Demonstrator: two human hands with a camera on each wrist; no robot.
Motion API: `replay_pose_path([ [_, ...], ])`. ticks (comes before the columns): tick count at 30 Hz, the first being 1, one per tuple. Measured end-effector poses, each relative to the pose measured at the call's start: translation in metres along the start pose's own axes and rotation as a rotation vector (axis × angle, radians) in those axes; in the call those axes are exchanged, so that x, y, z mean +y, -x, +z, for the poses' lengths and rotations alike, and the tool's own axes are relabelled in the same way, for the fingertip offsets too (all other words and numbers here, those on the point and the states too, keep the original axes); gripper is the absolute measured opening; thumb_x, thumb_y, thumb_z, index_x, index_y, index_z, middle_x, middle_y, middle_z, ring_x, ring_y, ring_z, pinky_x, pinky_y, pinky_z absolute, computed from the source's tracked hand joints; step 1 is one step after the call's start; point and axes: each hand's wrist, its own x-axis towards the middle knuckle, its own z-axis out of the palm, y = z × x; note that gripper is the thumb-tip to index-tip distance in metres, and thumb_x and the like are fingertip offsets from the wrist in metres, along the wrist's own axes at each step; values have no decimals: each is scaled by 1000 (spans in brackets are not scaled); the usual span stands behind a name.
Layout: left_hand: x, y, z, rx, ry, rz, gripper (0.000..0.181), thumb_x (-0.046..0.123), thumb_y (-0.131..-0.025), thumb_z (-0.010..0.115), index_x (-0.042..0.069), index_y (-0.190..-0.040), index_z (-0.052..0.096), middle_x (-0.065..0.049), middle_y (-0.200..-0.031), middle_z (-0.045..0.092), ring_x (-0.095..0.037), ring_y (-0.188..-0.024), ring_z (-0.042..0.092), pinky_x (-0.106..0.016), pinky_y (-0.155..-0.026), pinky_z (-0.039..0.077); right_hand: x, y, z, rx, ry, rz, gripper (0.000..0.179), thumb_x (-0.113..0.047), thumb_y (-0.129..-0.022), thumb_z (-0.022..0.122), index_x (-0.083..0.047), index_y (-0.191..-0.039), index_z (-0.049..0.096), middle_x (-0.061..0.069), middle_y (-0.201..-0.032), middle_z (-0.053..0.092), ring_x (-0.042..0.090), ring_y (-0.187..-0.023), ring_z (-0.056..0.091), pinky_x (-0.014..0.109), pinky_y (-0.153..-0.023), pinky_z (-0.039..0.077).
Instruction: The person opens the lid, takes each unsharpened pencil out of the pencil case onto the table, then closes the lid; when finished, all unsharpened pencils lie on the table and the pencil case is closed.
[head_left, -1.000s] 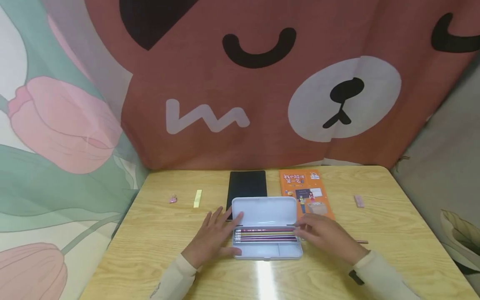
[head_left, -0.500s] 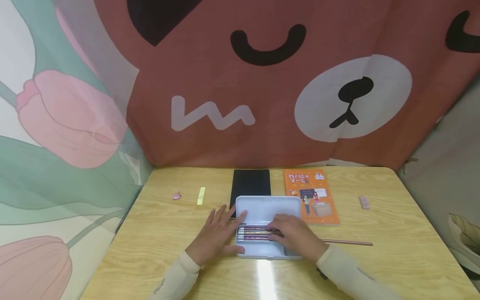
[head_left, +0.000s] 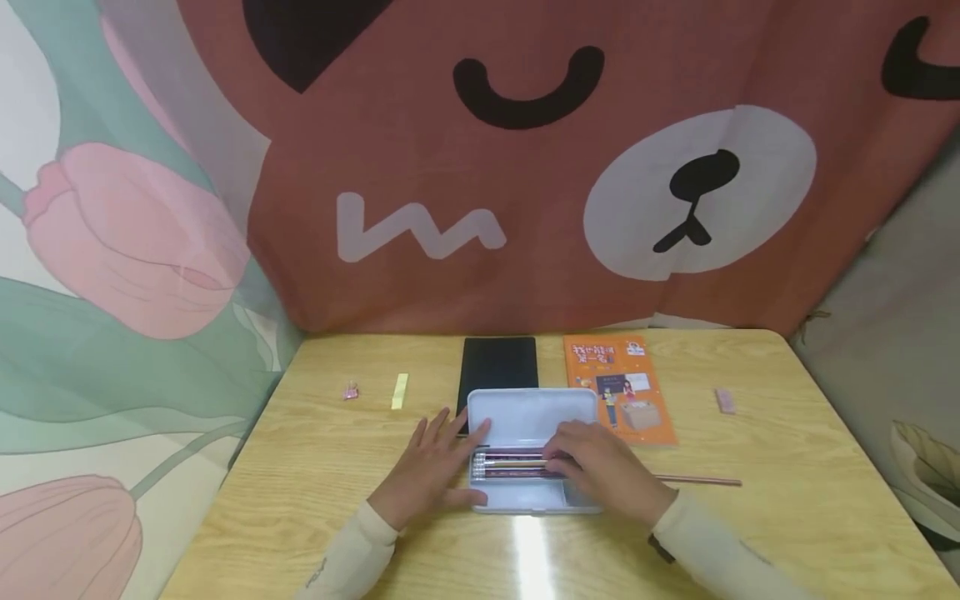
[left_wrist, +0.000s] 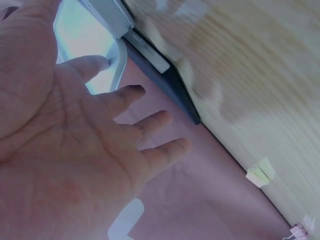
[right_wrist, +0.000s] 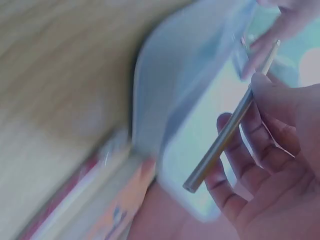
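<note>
A white pencil case (head_left: 517, 498) lies open on the table, its lid raised at the back. Several pencils (head_left: 498, 468) lie side by side in its long compartment, their eraser ends to the left. My left hand (head_left: 423, 475) rests at the case's left end, fingers spread and straight, with the thumb by the front corner and the index finger by the lid. Over the right part of the case, my right hand (head_left: 611, 471) pinches a gold-coloured pencil (right_wrist: 220, 142) between thumb and fingers. That hand hides the pencils' right ends.
One loose pencil (head_left: 697, 480) lies right of the case. Behind are a black notebook (head_left: 498, 362) and an orange book (head_left: 648, 425). A pink eraser (head_left: 724, 401) sits to the right; yellow sticky notes (head_left: 400, 391) and a pink binder clip (head_left: 351, 391) lie left.
My right hand has moved left from the case's right end to over the pencils, then slightly back right. More of the loose pencil shows. My left hand stays in place.
</note>
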Motion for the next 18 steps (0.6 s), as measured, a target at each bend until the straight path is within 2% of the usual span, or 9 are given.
replay_pose_path([
  [3,1,-2,0,-4,0,2,100,59,-91,84,20,-173,40,-23,-178,33,-57,-163,29,-78,-128,26,12,17,-21,35,-9,-17,12,-17,-98,84,-25,-106,79,-20,-97,67,-1,-88,60,29,-82,60],
  [5,0,-2,0,-5,4,1,100,59,-91,84,20,-173,40,-23,-179,33,-57,-163,29,-78,-129,25,24,30,-33,57,-17,-10,16,-14,-97,85,-25,-106,78,-21,-99,69,2,-92,67,26,-79,61],
  [9,-2,-2,0,1,7,2,101,59,-91,85,20,-173,41,-23,-178,34,-57,-163,28,-78,-129,25,49,56,-51,71,-64,67,23,-8,-96,84,-28,-105,77,-21,-98,70,2,-93,68,24,-74,60],
  [12,-2,-1,0,4,-1,1,101,59,-91,84,20,-173,40,-23,-178,35,-57,-163,28,-78,-129,25,65,75,-59,61,-97,127,25,-8,-98,82,-31,-105,77,-20,-98,69,-5,-89,62,24,-75,59],
  [14,-2,0,0,9,3,2,100,59,-91,85,19,-172,41,-24,-177,35,-57,-163,29,-78,-129,24,75,87,-60,66,-106,140,24,-10,-98,83,-32,-104,77,-20,-97,69,-7,-89,61,24,-75,60],
  [18,0,-1,-2,7,13,8,100,58,-91,85,18,-172,41,-25,-177,35,-58,-163,29,-78,-129,24,90,109,-61,103,-89,97,23,-10,-94,86,-31,-101,79,-21,-95,69,-7,-88,62,22,-73,59],
])
